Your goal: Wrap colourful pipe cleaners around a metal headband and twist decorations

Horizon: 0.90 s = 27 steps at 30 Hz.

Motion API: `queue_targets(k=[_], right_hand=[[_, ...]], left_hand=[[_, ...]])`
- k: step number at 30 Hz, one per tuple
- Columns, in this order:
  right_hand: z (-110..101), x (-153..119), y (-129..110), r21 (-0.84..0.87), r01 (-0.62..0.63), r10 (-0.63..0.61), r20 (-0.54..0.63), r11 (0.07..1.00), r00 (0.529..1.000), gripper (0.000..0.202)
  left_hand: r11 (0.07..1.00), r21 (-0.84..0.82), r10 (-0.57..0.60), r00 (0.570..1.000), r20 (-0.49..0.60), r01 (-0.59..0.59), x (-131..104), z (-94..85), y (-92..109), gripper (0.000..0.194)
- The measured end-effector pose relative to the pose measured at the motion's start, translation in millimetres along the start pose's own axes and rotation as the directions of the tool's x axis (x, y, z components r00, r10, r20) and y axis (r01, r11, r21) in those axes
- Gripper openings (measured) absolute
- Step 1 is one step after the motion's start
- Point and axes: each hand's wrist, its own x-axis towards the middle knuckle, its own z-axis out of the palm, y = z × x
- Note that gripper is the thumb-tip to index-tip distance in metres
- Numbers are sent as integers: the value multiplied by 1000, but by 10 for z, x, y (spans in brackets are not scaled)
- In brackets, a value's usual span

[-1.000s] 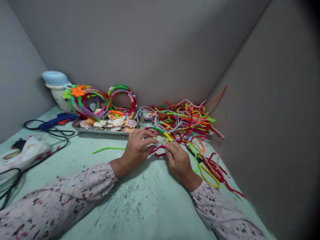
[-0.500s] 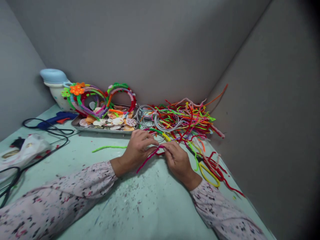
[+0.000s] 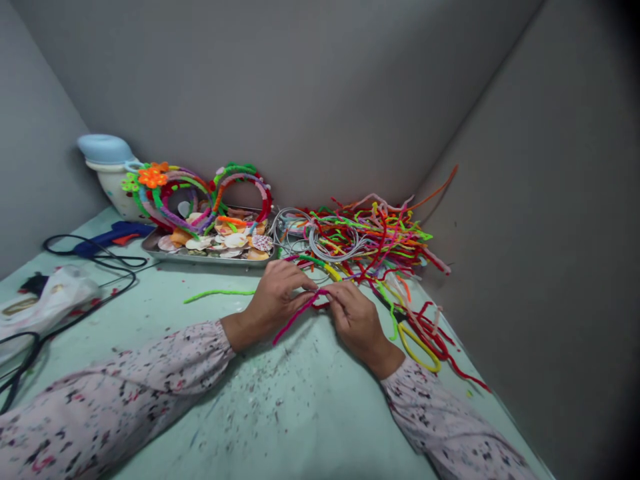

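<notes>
Between my two hands runs a magenta pipe cleaner [image 3: 295,320], its loose end slanting down toward me. My left hand [image 3: 279,295] pinches it between thumb and fingers. On the other side, my right hand [image 3: 356,320] is closed on it close to the left fingertips. A hoop wrapped in coloured pipe cleaner [image 3: 333,272], with green and yellow sections, curves behind my fingers; a dark red part shows below them. How the hoop and the magenta strand join is hidden by my fingers. A lime green pipe cleaner [image 3: 220,293] lies left of my left hand.
Behind my hands stands a metal tray [image 3: 210,261] of seashells with wrapped hoops [image 3: 243,172]. Right of it are wire rings [image 3: 313,250] and a heap of pipe cleaners [image 3: 400,233]. Yellow-handled scissors [image 3: 420,350] lie right. A bottle [image 3: 107,153], black cable [image 3: 133,280] and plastic bag [image 3: 65,297] sit left.
Both hands keep nearly the same pinch on the magenta pipe cleaner. The view has shifted very slightly; nothing else visibly moved.
</notes>
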Motion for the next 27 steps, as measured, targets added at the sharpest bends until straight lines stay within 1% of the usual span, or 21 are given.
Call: queue_targets(k=[14, 22, 27], right_hand=[[6, 8, -6, -32, 6, -5, 5, 999, 1000, 24], [5, 13, -5, -39, 12, -11, 21, 999, 1000, 25], [14, 6, 4, -49, 11, -9, 29, 999, 1000, 25]], left_hand=[[993, -107, -45, 999, -14, 44, -29, 56, -51, 16], [982, -178, -63, 998, 10, 64, -56, 58, -49, 5], [973, -194, -125, 992, 12, 125, -35, 47, 1, 3]])
